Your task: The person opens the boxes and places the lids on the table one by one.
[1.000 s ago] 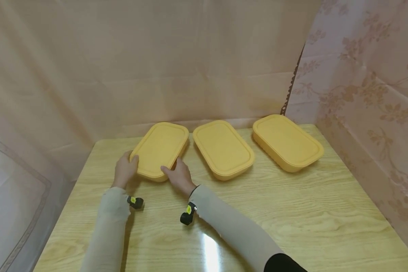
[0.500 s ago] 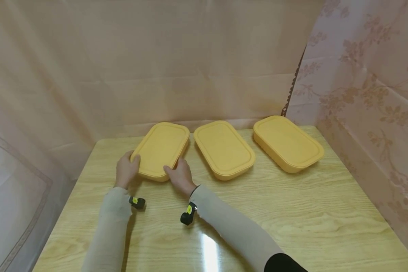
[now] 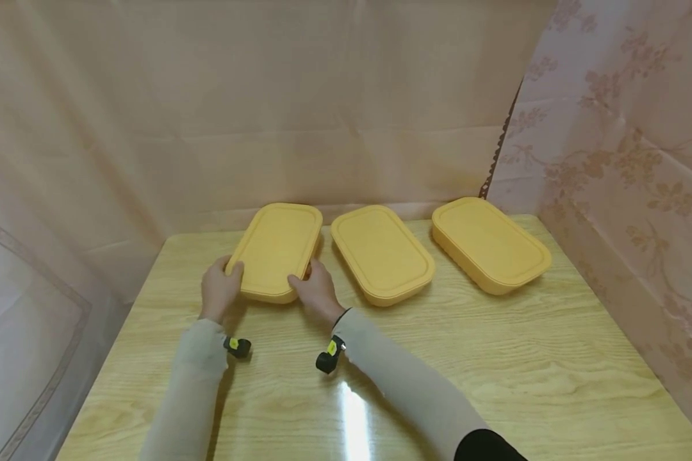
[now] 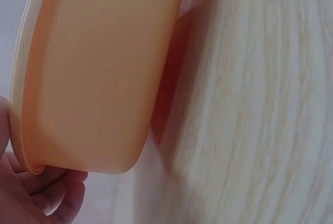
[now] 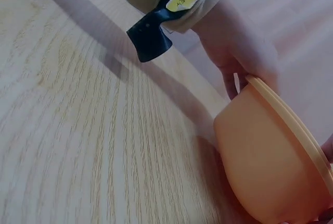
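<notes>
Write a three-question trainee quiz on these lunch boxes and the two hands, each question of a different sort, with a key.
1. True or false: both hands hold the same yellow lidded box.
2. How many yellow lidded boxes show in the head view? A) two B) three C) four
3. Fill in: the held box is the ______ one of the row on the wooden table.

Key
1. True: the left hand grips its near left corner and the right hand its near right corner, and the wrist views show its near end raised off the wood.
2. B: the held one, the middle box and the right box.
3. leftmost
</notes>
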The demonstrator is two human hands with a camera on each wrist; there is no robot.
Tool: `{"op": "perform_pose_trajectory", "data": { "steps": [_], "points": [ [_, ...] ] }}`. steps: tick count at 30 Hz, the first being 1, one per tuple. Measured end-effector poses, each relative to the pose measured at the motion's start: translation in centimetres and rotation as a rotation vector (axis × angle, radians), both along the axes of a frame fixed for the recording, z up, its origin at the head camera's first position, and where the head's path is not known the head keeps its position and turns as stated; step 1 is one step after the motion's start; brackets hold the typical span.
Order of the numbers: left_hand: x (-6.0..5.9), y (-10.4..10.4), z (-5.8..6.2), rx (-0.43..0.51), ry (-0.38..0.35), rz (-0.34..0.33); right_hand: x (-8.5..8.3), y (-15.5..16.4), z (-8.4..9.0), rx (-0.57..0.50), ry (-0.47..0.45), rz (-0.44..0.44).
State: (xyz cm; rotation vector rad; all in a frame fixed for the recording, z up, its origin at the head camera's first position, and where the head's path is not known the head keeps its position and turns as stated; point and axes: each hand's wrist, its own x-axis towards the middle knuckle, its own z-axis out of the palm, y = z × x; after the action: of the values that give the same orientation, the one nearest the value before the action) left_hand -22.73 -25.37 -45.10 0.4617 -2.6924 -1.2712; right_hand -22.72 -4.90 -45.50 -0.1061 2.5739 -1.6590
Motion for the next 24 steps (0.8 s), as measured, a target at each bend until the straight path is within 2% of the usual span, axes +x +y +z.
{"op": "perform_pose_trajectory", "data": {
  "steps": [9,13,19,24],
  "points": [
    [0.5,-0.2,0.1,0.018,-0.004,0.024,-0.2,-0.2,0.1,-0.033,-0.006,0.018],
    [0.8,-0.2,0.4,0.006,-0.007,0.037,-0.3,-0.2,0.3,-0.032,-0.008,0.02],
    [1.1,-0.4,1.1,-0.041,0.017,0.066,-0.7,-0.6,0.3,-0.051,0.005,0.071],
    [1.1,-0.5,1.2,-0.056,0.009,0.077,-1.1,-0.6,0.2,-0.035,0.008,0.093]
  ]
}}
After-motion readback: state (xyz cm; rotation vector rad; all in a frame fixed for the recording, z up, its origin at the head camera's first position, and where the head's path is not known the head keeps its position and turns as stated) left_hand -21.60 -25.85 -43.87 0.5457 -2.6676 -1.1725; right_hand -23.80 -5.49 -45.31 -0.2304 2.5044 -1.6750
